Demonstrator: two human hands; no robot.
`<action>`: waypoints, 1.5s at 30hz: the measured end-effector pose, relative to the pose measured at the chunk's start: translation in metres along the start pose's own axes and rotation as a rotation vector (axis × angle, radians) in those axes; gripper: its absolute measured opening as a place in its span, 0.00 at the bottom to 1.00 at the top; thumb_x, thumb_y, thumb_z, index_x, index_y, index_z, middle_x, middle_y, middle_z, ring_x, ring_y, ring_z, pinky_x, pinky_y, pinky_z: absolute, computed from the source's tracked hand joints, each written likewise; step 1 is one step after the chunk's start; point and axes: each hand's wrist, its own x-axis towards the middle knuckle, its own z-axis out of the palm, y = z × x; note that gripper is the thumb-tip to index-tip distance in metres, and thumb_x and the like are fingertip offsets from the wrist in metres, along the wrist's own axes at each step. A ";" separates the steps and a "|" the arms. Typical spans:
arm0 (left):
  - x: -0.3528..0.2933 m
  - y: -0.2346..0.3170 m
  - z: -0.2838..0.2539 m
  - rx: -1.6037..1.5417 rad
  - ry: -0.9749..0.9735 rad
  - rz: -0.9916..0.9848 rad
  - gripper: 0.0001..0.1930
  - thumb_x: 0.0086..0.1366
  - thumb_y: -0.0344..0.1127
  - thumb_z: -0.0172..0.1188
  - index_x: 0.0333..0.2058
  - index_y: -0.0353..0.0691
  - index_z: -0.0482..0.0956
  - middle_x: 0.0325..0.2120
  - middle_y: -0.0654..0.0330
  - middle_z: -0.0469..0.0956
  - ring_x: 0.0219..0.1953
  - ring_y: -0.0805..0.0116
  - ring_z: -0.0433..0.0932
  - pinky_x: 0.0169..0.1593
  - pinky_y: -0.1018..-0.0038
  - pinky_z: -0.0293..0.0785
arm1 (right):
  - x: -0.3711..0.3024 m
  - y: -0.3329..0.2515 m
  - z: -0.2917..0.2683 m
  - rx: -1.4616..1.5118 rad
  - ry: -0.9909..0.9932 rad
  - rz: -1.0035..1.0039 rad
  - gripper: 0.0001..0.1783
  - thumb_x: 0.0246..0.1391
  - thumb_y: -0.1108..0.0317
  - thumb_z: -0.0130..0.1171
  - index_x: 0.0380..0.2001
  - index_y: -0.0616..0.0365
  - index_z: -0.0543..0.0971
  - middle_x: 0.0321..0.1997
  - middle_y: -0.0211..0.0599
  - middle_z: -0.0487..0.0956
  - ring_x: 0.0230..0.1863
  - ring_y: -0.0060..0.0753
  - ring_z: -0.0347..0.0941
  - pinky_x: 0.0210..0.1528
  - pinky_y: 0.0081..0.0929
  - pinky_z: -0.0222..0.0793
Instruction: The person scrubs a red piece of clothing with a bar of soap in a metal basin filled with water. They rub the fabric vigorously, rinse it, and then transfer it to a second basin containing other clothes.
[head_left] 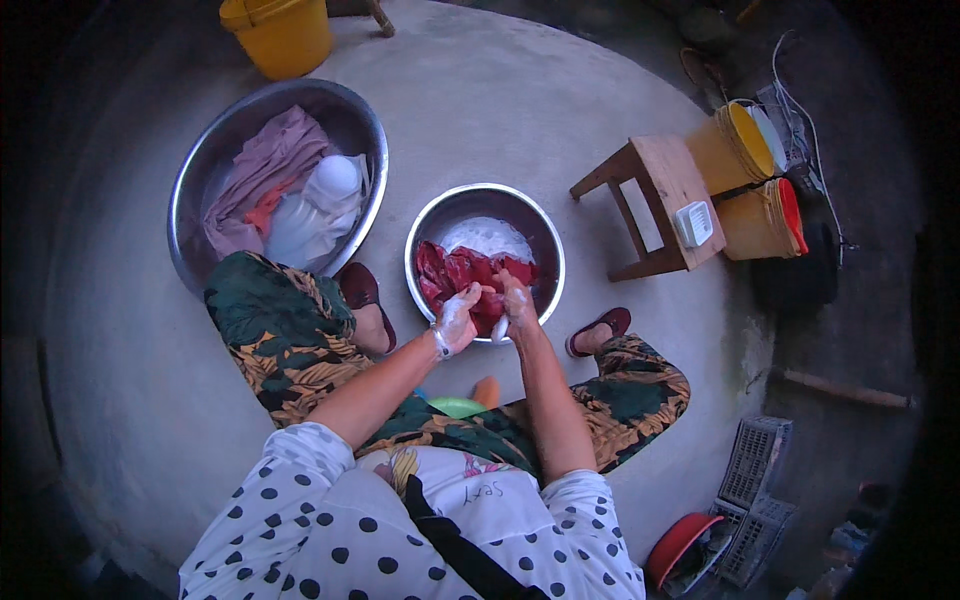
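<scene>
Grey floor [470,110], red cloth [461,268] between hands [458,320]

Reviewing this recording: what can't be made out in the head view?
All in the head view:
Red cloth: garment type unclear; bunched, partly covered by the left hand and right hand.
Small basin: floor hidden by cloth and suds.
Green thing between the legs: mostly covered by patterned trousers.
Yellow bucket, upper left: top cut off by the upper edge.
White dish: too small to tell whether it holds anything.
</scene>
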 end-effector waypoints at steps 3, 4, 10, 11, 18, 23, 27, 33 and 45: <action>-0.004 0.004 0.021 0.007 0.025 -0.126 0.14 0.59 0.40 0.49 0.40 0.39 0.70 0.39 0.61 0.71 0.43 0.69 0.70 0.50 0.69 0.64 | 0.005 0.009 -0.014 0.248 -0.134 0.144 0.16 0.53 0.56 0.45 0.32 0.59 0.71 0.29 0.38 0.74 0.31 0.33 0.71 0.38 0.29 0.69; -0.004 0.004 0.017 0.079 0.024 -0.131 0.13 0.59 0.39 0.50 0.40 0.39 0.70 0.39 0.62 0.72 0.43 0.69 0.70 0.49 0.70 0.65 | 0.004 0.009 -0.016 0.295 -0.151 0.162 0.16 0.52 0.55 0.46 0.29 0.58 0.72 0.28 0.40 0.74 0.29 0.36 0.72 0.36 0.34 0.70; 0.004 0.005 -0.011 0.118 0.033 -0.204 0.13 0.56 0.32 0.54 0.41 0.40 0.70 0.36 0.63 0.73 0.39 0.70 0.73 0.47 0.71 0.67 | 0.011 -0.005 -0.045 0.190 -0.109 0.261 0.13 0.45 0.57 0.50 0.30 0.54 0.71 0.27 0.36 0.72 0.25 0.32 0.69 0.18 0.33 0.65; 0.006 0.002 -0.015 0.127 0.032 -0.183 0.14 0.57 0.33 0.53 0.42 0.39 0.69 0.38 0.62 0.73 0.40 0.69 0.72 0.47 0.71 0.67 | 0.008 -0.010 -0.043 0.183 -0.097 0.234 0.14 0.43 0.55 0.52 0.31 0.52 0.70 0.27 0.34 0.71 0.24 0.29 0.67 0.14 0.31 0.62; -0.004 0.000 0.008 -0.101 -0.021 -0.178 0.18 0.61 0.40 0.41 0.48 0.40 0.64 0.46 0.59 0.67 0.49 0.66 0.65 0.53 0.66 0.60 | -0.045 0.004 0.037 -1.226 0.367 -0.867 0.19 0.50 0.59 0.44 0.45 0.56 0.67 0.45 0.48 0.66 0.46 0.48 0.60 0.42 0.41 0.61; -0.009 -0.012 0.008 0.031 -0.060 -0.032 0.20 0.61 0.43 0.42 0.49 0.39 0.63 0.48 0.59 0.65 0.51 0.65 0.63 0.56 0.66 0.56 | -0.015 -0.009 0.017 -1.114 0.523 -0.482 0.19 0.51 0.57 0.39 0.42 0.56 0.68 0.42 0.53 0.67 0.40 0.53 0.65 0.42 0.43 0.61; -0.001 -0.008 0.005 -0.085 -0.138 -0.044 0.20 0.61 0.44 0.44 0.48 0.40 0.64 0.48 0.60 0.65 0.50 0.66 0.63 0.55 0.66 0.56 | -0.034 0.011 0.027 -1.303 0.448 -0.582 0.20 0.51 0.54 0.40 0.45 0.51 0.65 0.45 0.49 0.62 0.43 0.55 0.63 0.38 0.47 0.64; -0.005 -0.007 0.023 0.011 0.096 -0.015 0.16 0.60 0.37 0.47 0.45 0.38 0.67 0.44 0.59 0.69 0.47 0.68 0.67 0.53 0.70 0.58 | -0.011 0.010 0.010 -1.128 0.557 -0.654 0.20 0.49 0.56 0.42 0.44 0.53 0.66 0.44 0.51 0.64 0.41 0.53 0.65 0.41 0.45 0.62; -0.003 0.003 0.024 0.074 -0.024 0.010 0.20 0.57 0.33 0.48 0.49 0.36 0.63 0.46 0.61 0.66 0.49 0.69 0.64 0.55 0.71 0.55 | -0.007 -0.001 0.004 -0.868 0.549 -0.619 0.16 0.49 0.60 0.44 0.38 0.58 0.69 0.39 0.45 0.68 0.40 0.44 0.66 0.41 0.38 0.63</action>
